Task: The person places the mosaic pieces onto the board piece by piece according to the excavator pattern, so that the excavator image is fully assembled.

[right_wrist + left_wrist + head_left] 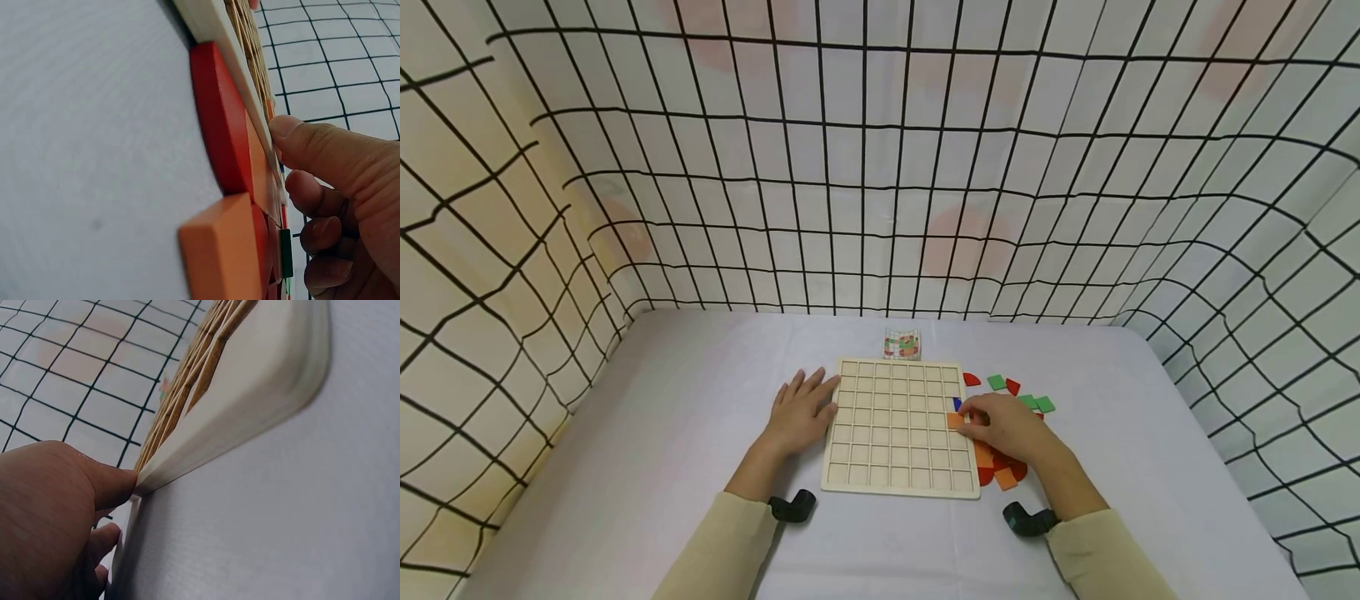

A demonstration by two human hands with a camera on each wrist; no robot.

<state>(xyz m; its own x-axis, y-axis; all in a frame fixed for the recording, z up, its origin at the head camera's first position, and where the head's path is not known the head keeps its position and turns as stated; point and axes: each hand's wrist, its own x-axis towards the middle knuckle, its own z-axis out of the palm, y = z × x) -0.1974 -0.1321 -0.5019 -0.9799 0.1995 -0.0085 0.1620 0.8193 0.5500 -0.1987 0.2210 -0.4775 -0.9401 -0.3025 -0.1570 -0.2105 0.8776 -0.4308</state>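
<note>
A wooden grid board [898, 429] lies flat on the table. My left hand [799, 412] rests at its left edge, fingers spread on the cloth; in the left wrist view the thumb [115, 485] touches the board's side. My right hand [1006, 423] is over the right edge, fingers curled, thumb and index finger at an orange square tile [954, 421] in the rightmost column. In the right wrist view the right thumb [287, 126] presses against that tile, whose far side is hidden. Just above it sits a small blue piece [957, 403].
Red and orange tiles [1006, 478] lie beside the board under the right hand. Farther back are green tiles [996, 382] and a red quarter-round piece [972, 379]. A small patterned card [902, 344] stands behind the board. Black wire mesh [865, 183] encloses the table.
</note>
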